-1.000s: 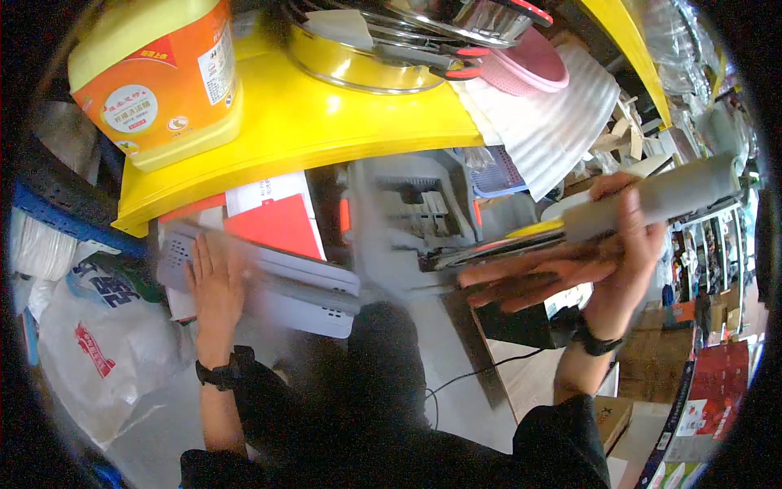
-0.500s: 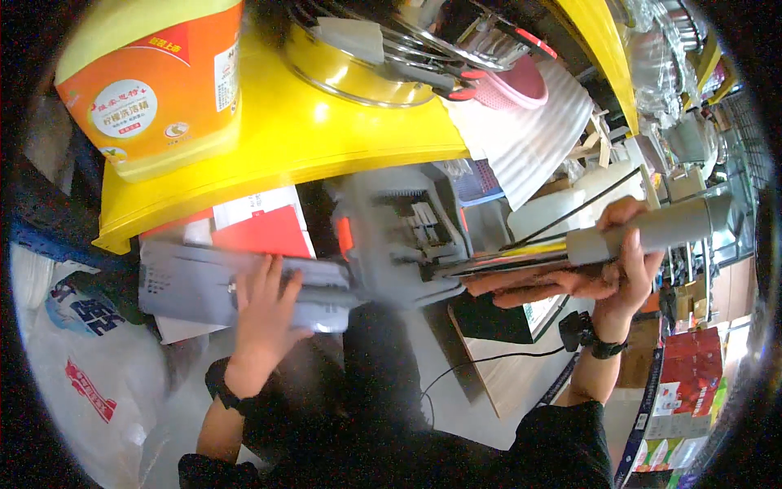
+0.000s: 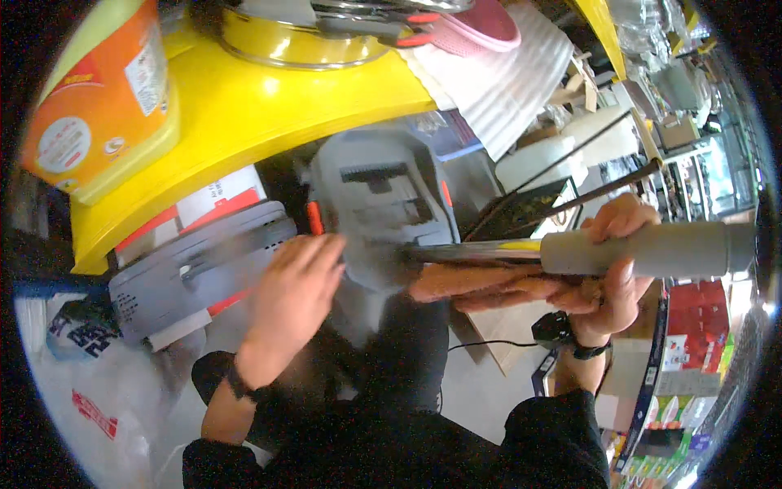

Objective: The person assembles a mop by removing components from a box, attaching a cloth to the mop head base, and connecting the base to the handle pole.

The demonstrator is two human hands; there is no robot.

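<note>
My right hand [image 3: 615, 261] is wrapped round the thick grey grip [image 3: 684, 248] of a shiny metal pole. A wrinkled brown cloth or glove [image 3: 497, 287] hangs under the pole, against the same hand. My left hand [image 3: 301, 281] is blurred, its fingers stretched out beside an orange clip on a grey plastic bucket [image 3: 379, 143]. Left of that hand lies a long grey plate [image 3: 204, 257] with small holes, like a flat mop head. Motion blur at the pole's left end hides whether it joins the plate.
A yellow shelf [image 3: 301, 102] runs above, bearing an orange-labelled jug [image 3: 98, 114], a steel pot [image 3: 301, 37] and a pink basket [image 3: 481, 28]. Plastic bags [image 3: 90, 399] stand at the left. A black cable [image 3: 497, 346] crosses near my right wrist; packed shelves line the right.
My left hand has come off the grey plate and moved right, toward the bucket. The plate has tilted, its right end higher. My right hand keeps its hold; the view has shifted.
</note>
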